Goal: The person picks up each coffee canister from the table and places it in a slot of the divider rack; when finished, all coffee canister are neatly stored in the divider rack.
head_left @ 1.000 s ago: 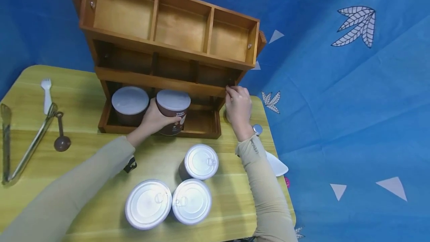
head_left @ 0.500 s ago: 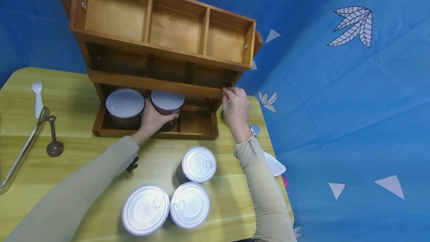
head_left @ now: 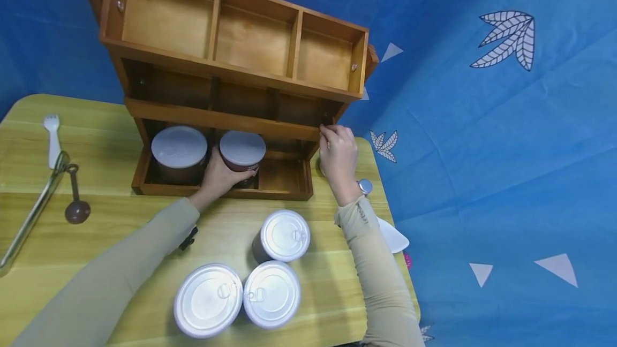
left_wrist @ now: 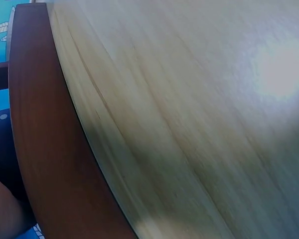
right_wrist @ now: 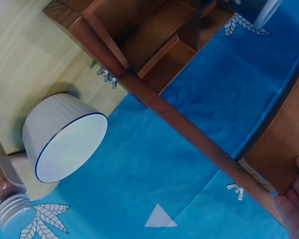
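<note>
In the head view my left hand (head_left: 217, 175) grips a brown can (head_left: 242, 149) with a pale lid, fingers on its left side and thumb across the front. This can stands in the middle of the bottom tier of a brown wooden three-tier rack (head_left: 231, 115). To its left sits a wider lidded can (head_left: 179, 147). My right hand (head_left: 339, 157) pinches the right end of the middle tier; its fingers (right_wrist: 291, 204) show on the wood in the right wrist view. The left wrist view shows mostly tabletop and the rack's front board (left_wrist: 55, 129).
Three silver-topped cans stand in front, the nearest to the rack being one can (head_left: 285, 235). A white fork (head_left: 53, 141), metal tongs (head_left: 36, 216) and a brown scoop (head_left: 77, 210) lie left. A white bowl (right_wrist: 65, 139) and a silver-capped bottle (right_wrist: 12, 199) stand right.
My left hand has moved the brown can back from over the front board into the bottom tier. The right hand keeps its hold on the rack. The head view has shifted slightly.
</note>
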Tool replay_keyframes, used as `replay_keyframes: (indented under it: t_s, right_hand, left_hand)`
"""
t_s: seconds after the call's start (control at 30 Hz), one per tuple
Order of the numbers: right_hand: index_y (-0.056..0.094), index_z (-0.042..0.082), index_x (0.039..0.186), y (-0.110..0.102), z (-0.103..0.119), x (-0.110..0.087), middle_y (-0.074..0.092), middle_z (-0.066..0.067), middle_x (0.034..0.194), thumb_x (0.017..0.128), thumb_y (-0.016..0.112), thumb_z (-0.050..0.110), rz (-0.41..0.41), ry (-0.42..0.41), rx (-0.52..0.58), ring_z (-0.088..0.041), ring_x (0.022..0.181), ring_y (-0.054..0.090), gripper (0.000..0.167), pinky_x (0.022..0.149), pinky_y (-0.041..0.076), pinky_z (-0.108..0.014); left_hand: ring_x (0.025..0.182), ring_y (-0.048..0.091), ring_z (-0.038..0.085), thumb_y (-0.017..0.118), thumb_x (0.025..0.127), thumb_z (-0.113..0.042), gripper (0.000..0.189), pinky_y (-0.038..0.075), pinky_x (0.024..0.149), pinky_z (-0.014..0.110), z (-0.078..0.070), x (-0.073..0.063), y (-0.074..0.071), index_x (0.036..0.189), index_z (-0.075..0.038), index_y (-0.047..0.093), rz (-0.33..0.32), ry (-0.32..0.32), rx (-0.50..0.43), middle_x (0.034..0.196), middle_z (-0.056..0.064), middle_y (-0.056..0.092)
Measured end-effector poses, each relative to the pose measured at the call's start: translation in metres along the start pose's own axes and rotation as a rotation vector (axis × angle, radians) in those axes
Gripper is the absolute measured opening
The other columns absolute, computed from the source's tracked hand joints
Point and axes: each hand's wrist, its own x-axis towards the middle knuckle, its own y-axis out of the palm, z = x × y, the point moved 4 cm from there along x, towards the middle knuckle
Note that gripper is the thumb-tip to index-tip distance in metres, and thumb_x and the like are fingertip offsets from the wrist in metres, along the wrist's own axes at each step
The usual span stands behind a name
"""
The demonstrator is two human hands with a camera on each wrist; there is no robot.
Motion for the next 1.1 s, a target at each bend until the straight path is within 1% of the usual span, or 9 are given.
replay_keyframes:
  t_s: [0.33,0.43,0.53,0.67,0.73,0.8,0.93,1.0,1.1]
  right_hand:
    - [0.077,0.002,0.104,0.001,0.000,-0.001,0.074,-0.014,0.097,0.093,0.065,0.010,-0.026,-0.006,0.013,-0.030,0.092,0.065,0.018,0.081,0.056,-0.039]
    - [0.077,0.001,0.103,0.000,0.000,-0.001,0.074,-0.014,0.096,0.093,0.065,0.008,-0.037,-0.012,0.021,-0.031,0.091,0.065,0.017,0.081,0.056,-0.040]
    - [0.077,0.001,0.103,0.000,0.000,0.000,0.074,-0.015,0.096,0.093,0.065,0.008,-0.035,-0.009,0.025,-0.031,0.091,0.065,0.017,0.081,0.056,-0.040]
    - [0.077,0.001,0.103,0.000,0.001,0.003,0.075,-0.015,0.096,0.093,0.064,0.008,-0.037,-0.007,0.030,-0.031,0.091,0.065,0.018,0.082,0.056,-0.040]
    - [0.077,0.001,0.103,0.000,0.001,0.004,0.075,-0.015,0.097,0.093,0.064,0.008,-0.044,-0.003,0.034,-0.032,0.092,0.065,0.018,0.083,0.056,-0.040]
    - [0.077,0.000,0.102,0.000,0.001,0.005,0.075,-0.016,0.097,0.093,0.064,0.008,-0.052,0.007,0.036,-0.032,0.092,0.065,0.018,0.083,0.056,-0.040]
    - [0.077,0.000,0.103,-0.001,0.000,0.004,0.074,-0.017,0.098,0.093,0.065,0.008,-0.043,0.030,0.029,-0.033,0.092,0.065,0.017,0.083,0.056,-0.041]
    - [0.077,0.000,0.103,0.000,0.000,0.002,0.074,-0.017,0.098,0.093,0.065,0.008,-0.032,0.028,0.028,-0.033,0.092,0.065,0.018,0.083,0.056,-0.041]
    - [0.076,0.000,0.103,0.001,0.003,0.002,0.074,-0.017,0.098,0.093,0.064,0.008,-0.021,0.007,0.034,-0.033,0.092,0.065,0.018,0.082,0.056,-0.041]
  left_hand:
    - [0.141,0.036,0.043,0.089,0.069,-0.024,0.116,0.032,0.117,0.058,0.002,-0.006,-0.002,0.154,-0.002,0.013,0.023,-0.002,0.021,0.151,0.026,0.035]
    - [0.143,0.033,0.044,0.088,0.071,-0.023,0.115,0.029,0.118,0.060,0.001,-0.011,-0.006,0.155,-0.003,0.011,0.057,0.002,0.012,0.154,0.026,0.032]
    - [0.145,0.027,0.046,0.084,0.076,-0.023,0.113,0.025,0.119,0.062,-0.003,-0.025,-0.016,0.156,-0.001,0.007,0.144,-0.024,0.018,0.157,0.029,0.025]
    - [0.148,0.020,0.046,0.079,0.082,-0.023,0.105,0.022,0.121,0.059,-0.009,-0.055,-0.032,0.155,0.004,0.008,0.273,-0.056,0.004,0.159,0.030,0.018]
    - [0.147,0.025,0.045,0.078,0.084,-0.021,0.095,0.025,0.121,0.056,-0.013,-0.068,-0.037,0.153,0.004,0.016,0.318,-0.032,-0.037,0.158,0.029,0.024]
    - [0.143,0.036,0.041,0.076,0.086,-0.019,0.080,0.032,0.119,0.052,-0.017,-0.078,-0.040,0.149,0.001,0.031,0.364,0.020,-0.079,0.153,0.025,0.038]
    - [0.129,0.055,0.036,0.075,0.088,-0.024,0.056,0.045,0.110,0.050,-0.022,-0.089,-0.034,0.136,-0.003,0.054,0.481,0.120,-0.062,0.136,0.017,0.060]
    - [0.127,0.056,0.035,0.073,0.088,-0.028,0.054,0.047,0.108,0.051,-0.022,-0.094,-0.029,0.134,-0.004,0.057,0.546,0.148,-0.029,0.135,0.016,0.061]
    - [0.131,0.052,0.038,0.073,0.088,-0.028,0.061,0.045,0.109,0.053,-0.020,-0.100,-0.018,0.138,-0.001,0.052,0.658,0.151,-0.036,0.140,0.019,0.057]
